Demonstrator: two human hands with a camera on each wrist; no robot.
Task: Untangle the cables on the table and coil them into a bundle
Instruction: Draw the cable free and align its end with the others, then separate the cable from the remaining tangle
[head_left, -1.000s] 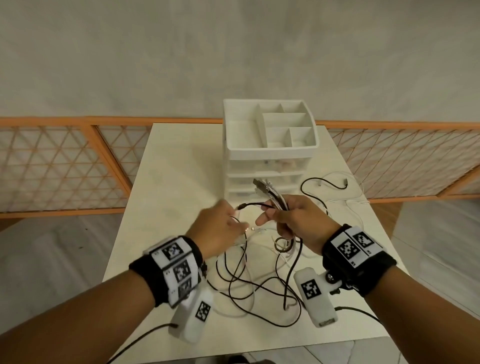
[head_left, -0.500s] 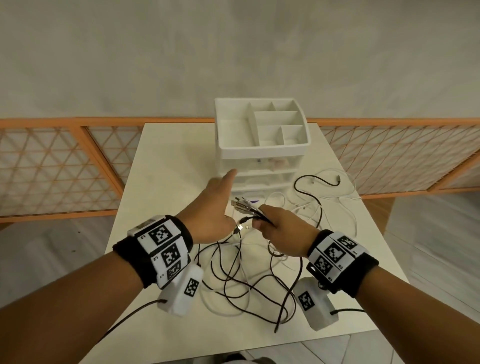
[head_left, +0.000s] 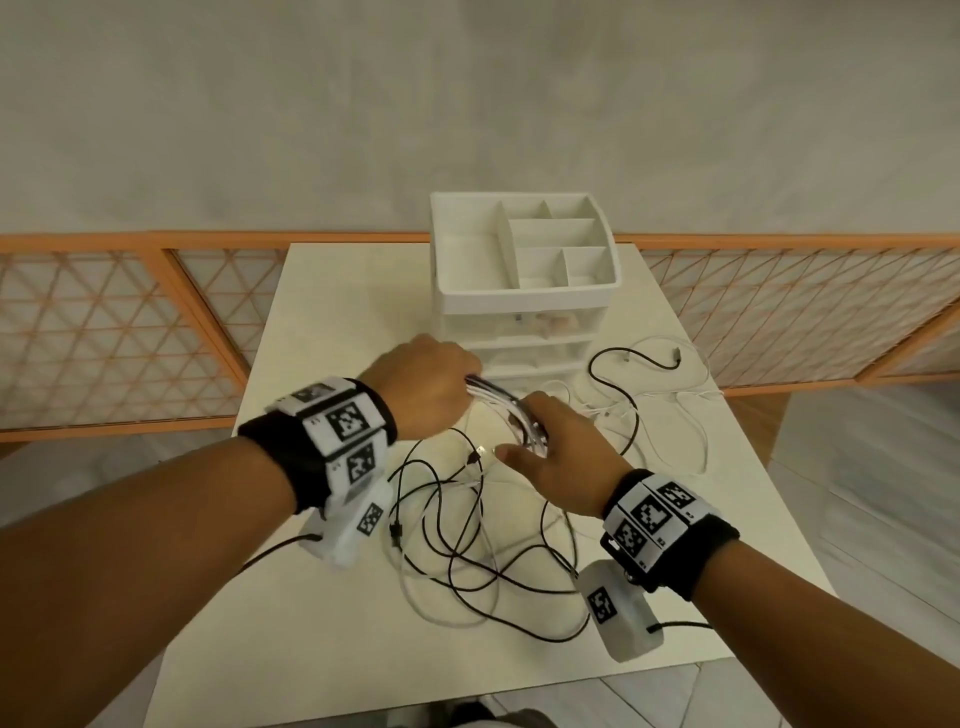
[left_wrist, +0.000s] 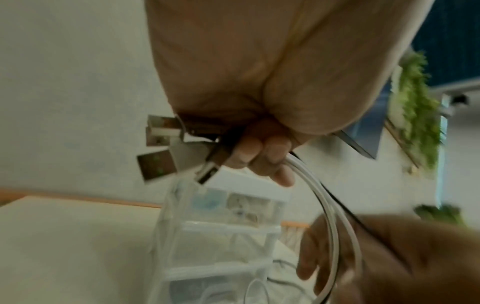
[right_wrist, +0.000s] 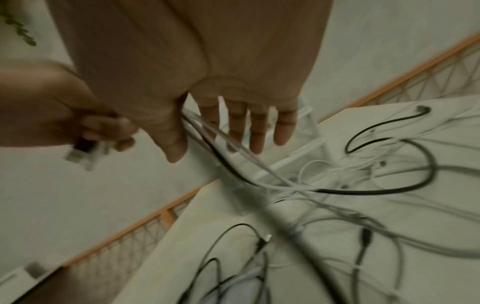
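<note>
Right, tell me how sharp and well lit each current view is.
Head view: evenly lit, soft shadows, wide-angle bending of the railing; left hand slightly smeared. Left wrist view: USB plugs fairly readable, drawer unit blurred. Right wrist view: dim, cables streaked by motion blur.

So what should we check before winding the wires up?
1. Left hand grips the plug ends together: ok.
2. Right hand open, cables running between thumb and fingers: ok.
3. Loose cables on the table untangled: not ok, loops cross.
4. Far ends beside the drawer organizer free of it: cannot tell.
5. Every cable gathered in the left hand: cannot tell.
</note>
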